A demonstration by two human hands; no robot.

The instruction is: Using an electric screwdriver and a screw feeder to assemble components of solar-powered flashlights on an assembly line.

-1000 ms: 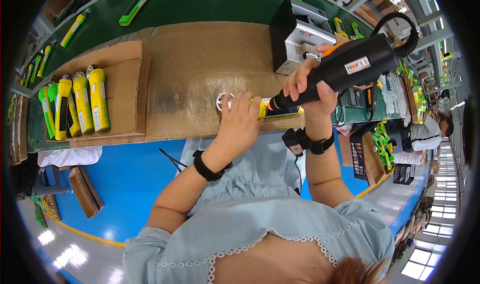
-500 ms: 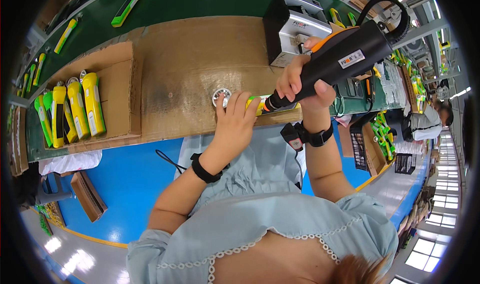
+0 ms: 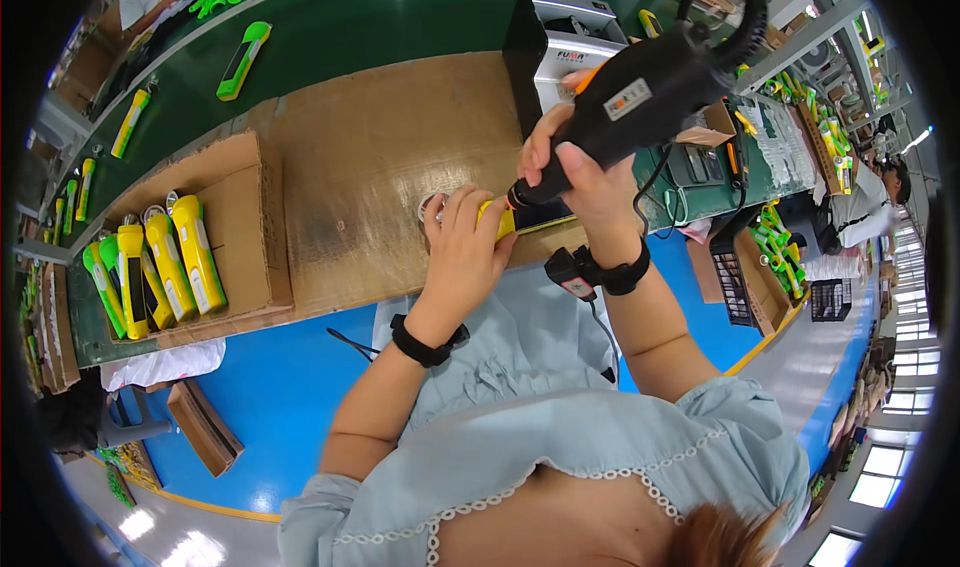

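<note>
A yellow flashlight (image 3: 497, 221) lies on its side on a brown cardboard sheet (image 3: 400, 117), its round silver head partly covered by my fingers. My left hand (image 3: 460, 237) is closed over the flashlight's head end and presses it against the sheet. In my right hand (image 3: 592, 189) is a black electric screwdriver (image 3: 650, 92) with an orange lever, tilted so its nose points down and left. The nose meets the flashlight's body just right of my left fingers. Whether a screw sits at the tip is hidden.
Several yellow-green flashlights (image 3: 198, 257) stand in an open cardboard box (image 3: 270, 237) at the left. Behind the screwdriver is a black-and-silver machine (image 3: 562, 52). More flashlights (image 3: 242, 62) lie on the green bench (image 3: 330, 27). A black cable (image 3: 652, 187) hangs at the right.
The screwdriver has moved left along the flashlight, bringing its nose closer to my left fingers. My left hand stays on the flashlight. The whole view has shifted slightly.
</note>
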